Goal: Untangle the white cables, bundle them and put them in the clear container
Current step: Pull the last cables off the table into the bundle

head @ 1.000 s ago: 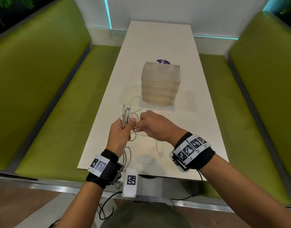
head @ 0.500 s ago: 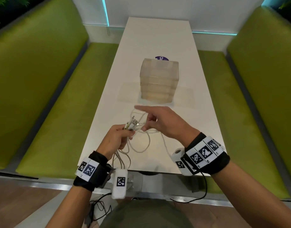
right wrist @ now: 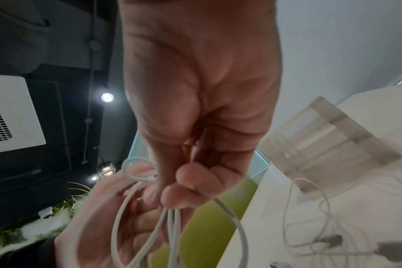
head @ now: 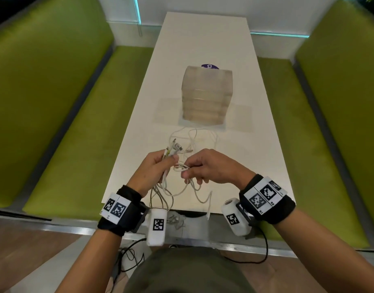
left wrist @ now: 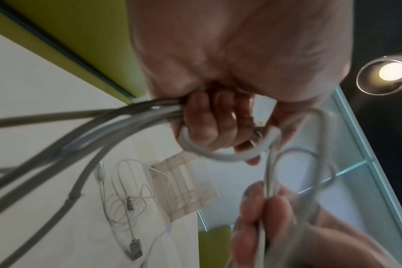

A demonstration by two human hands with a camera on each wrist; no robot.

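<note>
My left hand (head: 158,166) grips a bunch of white cables (head: 171,194), their plugs (head: 174,149) sticking out above the fist. In the left wrist view its fingers (left wrist: 215,125) curl round the strands (left wrist: 117,116). My right hand (head: 199,168) pinches a cable loop (head: 182,167) just right of the left fist; in the right wrist view the strands (right wrist: 172,223) run down from its fingertips (right wrist: 179,197). Loose cable loops (head: 192,137) lie on the white table (head: 205,47) between my hands and the clear container (head: 206,96). Some cable ends hang over the near table edge.
A purple round sticker (head: 209,66) shows behind the container. Green bench seats (head: 80,132) flank the table on both sides (head: 304,132). White camera pods (head: 157,226) hang under both wrists. Black wires (head: 129,256) trail on the floor.
My right hand, stretched out over the table half a second ago, has pulled back beside the left fist and now pinches a cable loop. The left hand kept its grip on the bunch.
</note>
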